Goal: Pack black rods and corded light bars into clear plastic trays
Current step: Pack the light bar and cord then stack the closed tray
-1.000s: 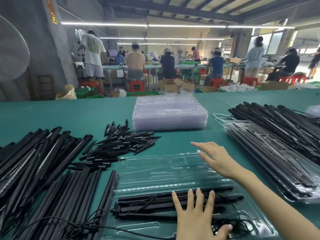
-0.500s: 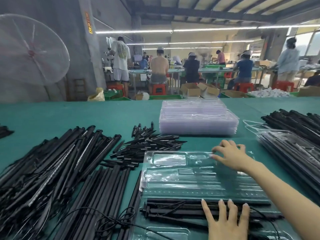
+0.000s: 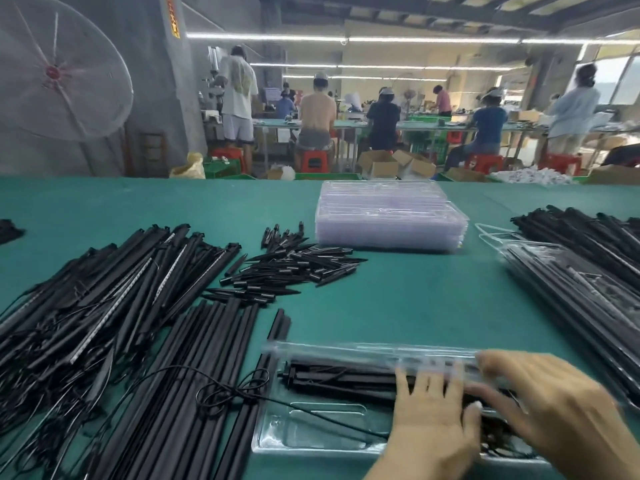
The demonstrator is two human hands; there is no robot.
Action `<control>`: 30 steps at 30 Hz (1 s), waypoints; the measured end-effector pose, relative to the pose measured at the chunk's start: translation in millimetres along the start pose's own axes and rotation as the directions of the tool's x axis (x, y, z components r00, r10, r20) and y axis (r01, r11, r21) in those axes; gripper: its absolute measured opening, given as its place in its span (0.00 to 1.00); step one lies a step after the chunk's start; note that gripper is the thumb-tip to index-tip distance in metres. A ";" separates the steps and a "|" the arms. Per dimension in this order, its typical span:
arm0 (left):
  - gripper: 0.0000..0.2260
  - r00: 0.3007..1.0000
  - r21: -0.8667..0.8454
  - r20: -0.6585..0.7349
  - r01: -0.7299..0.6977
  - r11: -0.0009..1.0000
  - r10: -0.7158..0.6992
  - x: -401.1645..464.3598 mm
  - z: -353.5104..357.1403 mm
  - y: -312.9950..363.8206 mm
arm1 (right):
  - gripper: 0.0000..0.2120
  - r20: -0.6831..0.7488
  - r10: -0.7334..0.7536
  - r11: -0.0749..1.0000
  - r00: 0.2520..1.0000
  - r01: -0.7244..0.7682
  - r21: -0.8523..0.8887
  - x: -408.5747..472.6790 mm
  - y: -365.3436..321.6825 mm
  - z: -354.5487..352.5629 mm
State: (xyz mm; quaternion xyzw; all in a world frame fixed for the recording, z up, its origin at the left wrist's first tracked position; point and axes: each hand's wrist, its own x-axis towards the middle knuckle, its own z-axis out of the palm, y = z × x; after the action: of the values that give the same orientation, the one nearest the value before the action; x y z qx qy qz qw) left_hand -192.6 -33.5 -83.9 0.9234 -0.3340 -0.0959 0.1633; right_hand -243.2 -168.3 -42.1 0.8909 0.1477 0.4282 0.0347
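A clear plastic tray (image 3: pixel 311 434) lies on the green table at the bottom centre. Black rods and a corded light bar (image 3: pixel 339 375) lie inside it. My left hand (image 3: pixel 429 424) presses flat on those rods with straight fingers. The tray's hinged clear lid (image 3: pixel 363 351) stands half raised along the far side. My right hand (image 3: pixel 547 410), blurred by motion, grips the lid's right part and covers that end of the tray.
A stack of empty clear trays (image 3: pixel 388 220) sits at the back centre. Short black spikes (image 3: pixel 287 268) are heaped before it. Long black rods (image 3: pixel 194 375) and corded light bars (image 3: pixel 104 289) fill the left. Packed trays (image 3: pixel 571 289) and more bars (image 3: pixel 588 230) lie at right.
My right hand took the far edge of the open lid and swung it up and toward me over the rods. My left hand stayed pressed on the rods. The camera tilted up.
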 end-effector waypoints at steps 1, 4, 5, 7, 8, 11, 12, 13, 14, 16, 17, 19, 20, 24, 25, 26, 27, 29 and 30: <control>0.25 1.000 0.005 0.009 -0.016 1.000 0.016 -1.7 -1.4 -2.8 | 0.20 0.020 -0.017 1.000 1.000 0.016 0.017 -8.2 -4.2 -0.2; 0.24 0.995 0.067 0.071 -0.076 0.995 0.071 -11.8 -7.4 -11.3 | 0.26 0.057 -0.002 0.998 0.998 -0.002 0.067 -25.1 -16.0 1.3; 0.24 0.994 0.068 0.073 -0.090 0.994 0.085 -15.8 -9.5 -13.7 | 0.26 0.054 0.002 0.997 0.999 -0.006 0.074 -27.9 -18.4 1.6; 0.25 0.994 0.083 0.074 -0.091 0.992 0.084 -28.8 -17.3 -15.4 | 0.26 0.053 -0.027 0.999 0.998 0.025 0.045 -31.5 -20.6 2.9; 0.25 0.994 0.091 0.082 -0.081 0.993 0.074 -36.6 -20.7 -16.2 | 0.26 0.066 -0.055 0.998 0.996 0.053 0.031 -32.4 -21.1 3.2; 0.26 0.970 0.153 0.239 -0.083 0.985 0.045 -70.5 -30.0 -19.2 | 0.26 0.104 -0.119 0.993 0.987 0.116 0.030 -39.1 -21.6 6.0; 0.25 0.952 0.168 0.303 -0.105 0.980 0.050 -84.5 -32.0 -21.2 | 0.26 0.118 -0.132 0.991 0.984 0.130 0.031 -41.4 -22.1 7.2; 0.23 0.948 0.157 0.310 -0.120 0.980 0.066 -98.8 -36.4 -23.7 | 0.26 0.123 -0.143 0.990 0.982 0.142 0.023 -43.7 -23.1 8.7; 0.20 0.972 0.092 0.226 -0.079 0.993 0.056 -112.3 -45.9 -24.8 | 0.26 0.126 -0.152 0.988 0.980 0.151 0.013 -45.1 -24.1 9.6; 0.19 0.997 -0.052 -0.065 0.044 0.998 -0.048 -120.2 -66.5 -34.4 | 0.27 0.129 -0.158 0.987 0.979 0.159 0.003 -46.0 -25.0 9.0; 0.19 0.979 -0.038 -0.186 0.076 0.996 -0.082 -115.7 -73.8 -43.6 | 0.28 0.140 -0.152 0.988 0.978 0.151 0.015 -46.1 -25.7 7.4; 0.20 0.960 0.067 -0.265 0.112 0.991 -0.091 -96.0 -79.3 -65.5 | 0.28 0.166 -0.121 0.992 0.979 0.115 0.043 -46.1 -27.9 4.0; 0.21 0.970 0.102 -0.222 0.126 0.987 -0.101 -84.0 -75.6 -75.2 | 0.28 0.187 -0.105 0.994 0.977 0.096 0.055 -45.9 -28.8 2.7; 0.20 0.988 0.179 -0.088 0.142 0.974 -0.128 -61.2 -39.1 -97.4 | 0.27 0.383 -0.028 0.980 0.923 -0.050 0.191 -45.7 -25.6 -5.0; 0.20 0.987 0.181 -0.104 0.143 0.973 -0.125 -59.5 -32.6 -100.9 | 0.25 0.425 -0.008 0.964 0.905 -0.106 0.245 -43.5 -21.8 -9.0; 0.19 0.986 0.181 -0.113 0.145 0.973 -0.125 -58.9 -29.8 -103.5 | 0.21 0.469 0.012 0.930 0.883 -0.182 0.319 -37.7 -16.6 -14.5; 0.19 0.986 0.184 -0.112 0.144 0.972 -0.124 -57.8 -28.8 -105.5 | 0.17 0.482 0.046 0.886 0.875 -0.259 0.385 -31.8 -7.9 -16.8; 0.18 0.986 0.181 -0.087 0.154 0.971 -0.140 -55.8 -30.1 -106.1 | 0.15 0.506 0.149 0.830 0.849 -0.386 0.403 -24.6 16.4 -7.8; 0.18 0.987 0.182 -0.078 0.154 0.971 -0.142 -55.8 -30.6 -105.1 | 0.17 0.527 0.175 0.880 0.832 -0.372 0.295 -20.8 26.9 0.1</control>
State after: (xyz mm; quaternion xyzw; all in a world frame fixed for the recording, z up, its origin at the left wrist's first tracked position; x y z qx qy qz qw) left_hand -164.6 86.0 -90.1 0.9596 -0.2661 -0.0463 0.0786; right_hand -249.2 -200.1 -52.8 0.9700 0.0838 0.1539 -0.1684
